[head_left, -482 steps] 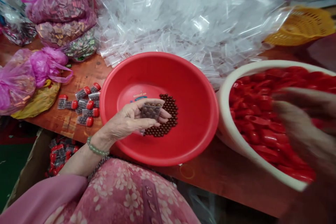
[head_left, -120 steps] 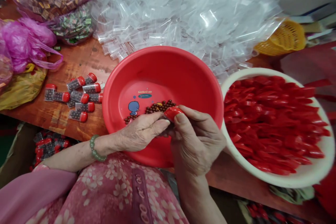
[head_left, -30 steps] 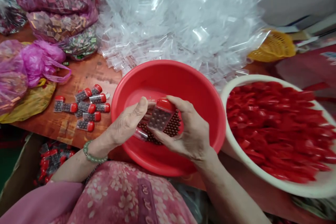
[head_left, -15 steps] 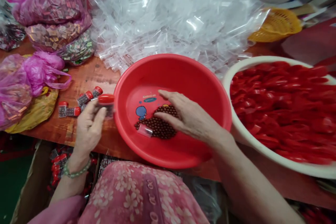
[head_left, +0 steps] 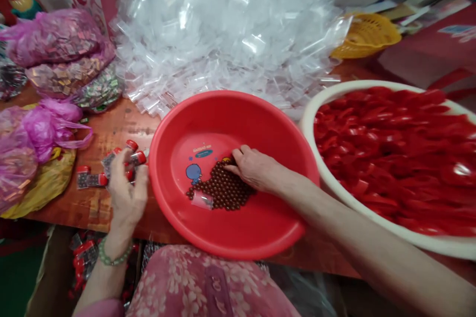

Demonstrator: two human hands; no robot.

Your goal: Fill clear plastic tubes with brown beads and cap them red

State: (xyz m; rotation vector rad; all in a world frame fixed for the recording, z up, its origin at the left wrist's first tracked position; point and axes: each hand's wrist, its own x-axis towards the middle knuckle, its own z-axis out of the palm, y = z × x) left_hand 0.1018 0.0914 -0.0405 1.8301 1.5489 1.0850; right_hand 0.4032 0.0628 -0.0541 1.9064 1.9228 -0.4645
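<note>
A red basin holds a heap of small brown balls and one clear tube lying at the heap's left edge. My right hand is inside the basin, its fingertips at the top right of the balls; whether it grips any is hidden. Left of the basin, my left hand is over the table with fingers apart and nothing visibly held. Small filled jars with red caps lie around and partly behind its fingers.
Behind the basin rises a big pile of clear tubes. A white tub of red pieces stands right, a yellow basket behind it. Pink bags lie left. Below the table edge, a box holds more red-capped jars.
My left hand has let go of the red-capped jar it held. My right hand has moved down to the brown balls. The whole view has shifted slightly.
</note>
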